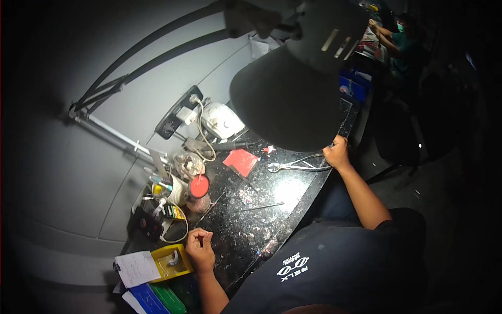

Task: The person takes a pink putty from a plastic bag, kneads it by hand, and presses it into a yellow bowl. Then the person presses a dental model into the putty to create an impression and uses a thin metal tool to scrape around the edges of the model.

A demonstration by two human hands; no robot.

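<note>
Beside the yellow bin, my left hand is closed in a pinch, with fingertips and thumb together. A tiny pale speck shows at the fingertips, too small to name. My right hand is closed at the table's right edge, fingers curled around the handle end of silver pliers. Their jaws point left over the dark, speckled tabletop. A thin dark rod lies between my hands. Beyond it is a red sheet.
A large black lamp shade hangs over the far side of the table. Along the wall stand a power strip, a red-topped container and a pen cup. A paper sheet lies by the bins. Another person works far right.
</note>
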